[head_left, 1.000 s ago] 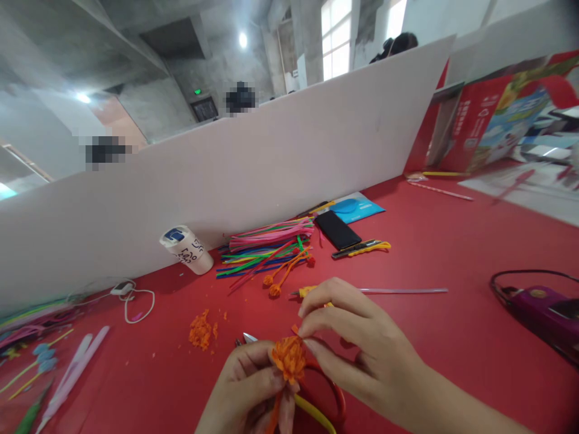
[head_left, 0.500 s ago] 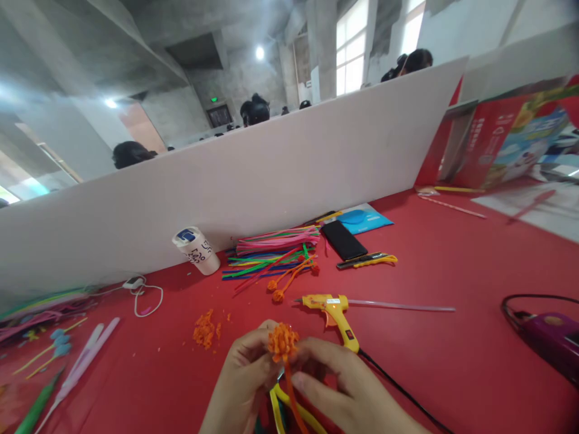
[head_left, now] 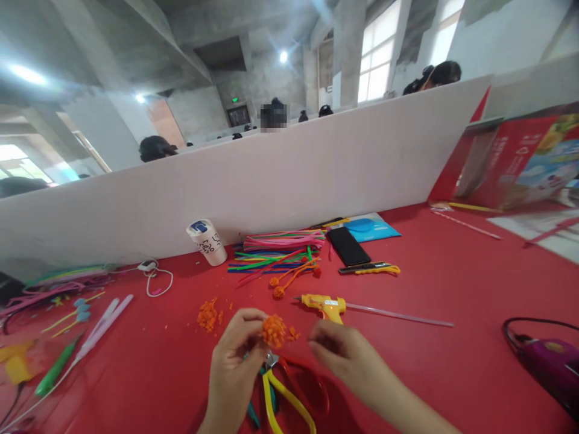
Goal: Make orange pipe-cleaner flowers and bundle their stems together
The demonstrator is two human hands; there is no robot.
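My left hand (head_left: 237,364) pinches an orange fuzzy flower head (head_left: 274,331), petals turned towards me. Its stem is hidden at this angle. To the right, my right hand (head_left: 341,352) is apart from the flower, its fingers curled together; whatever they hold, if anything, is hidden. Between the hands lie pliers with yellow handles (head_left: 292,401) and a pair of red-handled scissors (head_left: 322,386). Small orange scraps (head_left: 294,333) rest beside the flower, and a bigger pile of orange clippings (head_left: 207,314) lies to the left of my left hand.
A yellow glue gun (head_left: 322,304) with a clear glue stick lies ahead. Behind it are coloured pipe cleaners (head_left: 283,241), a black phone (head_left: 348,246), a cutter knife (head_left: 368,268) and a white cup (head_left: 208,243). A purple tool (head_left: 549,358) sits right; a white partition (head_left: 294,175) runs behind.
My right hand has come away from the orange flower and moved right. My left hand alone holds it, tipped so that the stem no longer shows. The view has shifted slightly left.
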